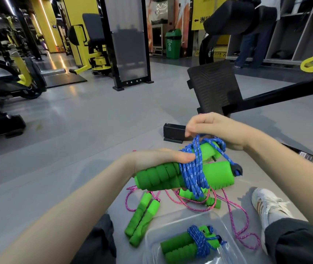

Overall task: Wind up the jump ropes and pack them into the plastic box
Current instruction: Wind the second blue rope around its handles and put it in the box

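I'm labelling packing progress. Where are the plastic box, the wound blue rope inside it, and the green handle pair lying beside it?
plastic box [151,244]: head view, its left wall.
wound blue rope [199,242]: head view, blue coils round its handles.
green handle pair [145,221]: head view, foam grip on the floor.

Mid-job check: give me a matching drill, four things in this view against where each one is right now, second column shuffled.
Things
1. held blue rope
2. packed blue rope
3. pink rope
4. white shoe

Places
A. lying loose on the floor
B. inside the plastic box
C. right of the box
D. partly wound round the green handles, up off the floor

Pairs: 1-D, 2-B, 3-A, 4-C
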`<control>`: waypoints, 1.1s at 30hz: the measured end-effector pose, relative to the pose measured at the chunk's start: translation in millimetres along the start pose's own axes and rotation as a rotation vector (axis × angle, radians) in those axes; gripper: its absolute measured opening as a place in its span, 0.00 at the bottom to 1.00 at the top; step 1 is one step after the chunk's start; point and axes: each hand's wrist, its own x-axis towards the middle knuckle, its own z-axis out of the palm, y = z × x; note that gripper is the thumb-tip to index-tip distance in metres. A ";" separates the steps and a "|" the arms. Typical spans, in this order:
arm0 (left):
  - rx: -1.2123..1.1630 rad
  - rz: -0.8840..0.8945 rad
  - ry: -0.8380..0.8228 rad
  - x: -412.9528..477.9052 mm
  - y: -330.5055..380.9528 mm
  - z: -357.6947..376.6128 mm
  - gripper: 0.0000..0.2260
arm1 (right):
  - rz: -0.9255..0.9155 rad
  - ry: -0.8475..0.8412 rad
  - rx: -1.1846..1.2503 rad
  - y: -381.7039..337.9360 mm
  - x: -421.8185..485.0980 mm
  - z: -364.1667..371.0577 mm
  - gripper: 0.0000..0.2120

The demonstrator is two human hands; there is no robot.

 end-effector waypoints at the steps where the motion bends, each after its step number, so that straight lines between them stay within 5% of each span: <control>1: -0.051 0.042 0.017 -0.9 -0.7 0.8 0.14 | 0.042 -0.088 0.262 3.3 -0.7 2.6 0.15; 3: -0.128 0.154 0.058 -0.3 2.2 0.5 0.16 | 0.013 -0.256 0.701 16.0 2.1 15.4 0.18; 5: -0.215 0.220 0.084 1.3 4.2 -4.8 0.26 | 0.007 -0.041 0.795 26.8 9.7 21.6 0.17; 7: -0.317 0.229 0.137 4.7 2.5 -12.3 0.31 | 0.009 0.147 0.864 34.3 15.6 28.6 0.28; 10: -0.371 0.239 0.227 9.0 -3.6 -17.4 0.30 | 0.011 0.140 0.900 31.6 12.7 40.3 0.41; 15: -0.345 0.178 0.260 10.7 0.2 -9.5 0.30 | 0.006 0.300 0.406 34.0 18.1 46.4 0.14; 18: -0.306 0.102 0.319 8.7 5.4 -5.8 0.28 | 0.096 0.510 0.333 37.5 23.1 46.7 0.10; 21: 0.025 0.211 0.462 11.6 5.8 -3.4 0.19 | 0.162 0.623 0.353 39.0 25.2 46.5 0.06; 24: 0.455 0.217 0.646 20.8 -0.2 3.8 0.51 | 0.197 0.717 0.428 42.0 27.7 45.7 0.06; 26: 0.605 0.220 0.736 25.2 -3.9 4.4 0.57 | 0.219 0.724 0.439 41.9 29.1 45.9 0.06; 28: 0.545 0.264 0.746 23.6 -3.0 0.1 0.48 | 0.222 0.655 0.415 41.5 30.3 44.9 0.12; 30: 0.227 0.312 0.697 18.9 1.5 -4.2 0.34 | 0.216 0.536 0.372 38.2 29.9 40.9 0.17; 33: -0.069 0.252 0.648 11.2 3.3 -7.1 0.20 | 0.219 0.365 0.283 30.0 27.1 30.0 0.12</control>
